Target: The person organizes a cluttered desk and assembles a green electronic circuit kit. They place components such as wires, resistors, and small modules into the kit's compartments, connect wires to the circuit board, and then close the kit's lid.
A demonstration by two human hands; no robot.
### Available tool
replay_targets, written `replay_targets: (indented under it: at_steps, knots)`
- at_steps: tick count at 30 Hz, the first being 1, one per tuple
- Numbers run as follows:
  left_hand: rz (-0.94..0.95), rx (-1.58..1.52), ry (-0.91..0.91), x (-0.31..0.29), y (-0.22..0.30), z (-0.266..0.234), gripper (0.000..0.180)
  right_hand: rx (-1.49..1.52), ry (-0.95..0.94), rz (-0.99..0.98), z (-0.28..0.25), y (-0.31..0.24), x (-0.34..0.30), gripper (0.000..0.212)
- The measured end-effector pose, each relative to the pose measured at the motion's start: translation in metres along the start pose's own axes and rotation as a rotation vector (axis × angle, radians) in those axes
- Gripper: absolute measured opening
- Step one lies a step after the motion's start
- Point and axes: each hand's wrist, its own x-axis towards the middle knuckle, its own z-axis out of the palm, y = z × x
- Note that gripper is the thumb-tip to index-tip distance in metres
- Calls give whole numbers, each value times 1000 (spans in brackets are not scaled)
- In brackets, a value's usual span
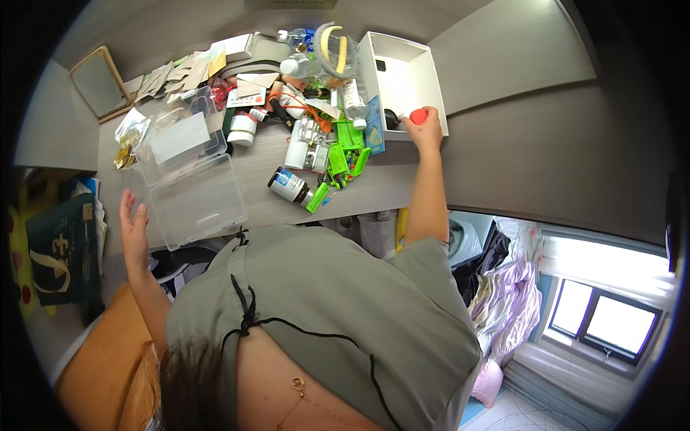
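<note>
My right hand (426,131) is at the near right corner of an open white box (439,86), its fingers closed on a small red round object (418,116). What kind of object it is I cannot make out. Beside those fingers, a dark rounded item (390,118) and another small black item (381,65) lie inside the box. My left hand (134,224) is raised at the desk's left front, fingers apart and holding nothing. Nearest to it is a clear plastic case (198,201) with its lid folded back, a white card (180,140) lying on the lid part.
A heap covers the desk's middle: bright green plastic pieces (338,159), a brown bottle (290,187) on its side, a white jar (242,130), clear bottles (354,100) and a grey ring (320,50). Paper pieces (172,75) and a framed mirror (100,82) are at far left.
</note>
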Motion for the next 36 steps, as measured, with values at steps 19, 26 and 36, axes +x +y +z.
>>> replay_targets:
  at_steps: [19, 26, 36]
  knots:
    - [-79, -21, -229, -63, -5, -8, 48, -71, 211, -1175, 148, -294, -106, 5]
    - [-82, -15, -213, -72, -28, -16, 46, -42, 175, -1235, 133, -290, -105, 8]
    - [-78, -26, -291, -53, -33, -17, 48, -151, 286, -786, -54, -119, -47, 7]
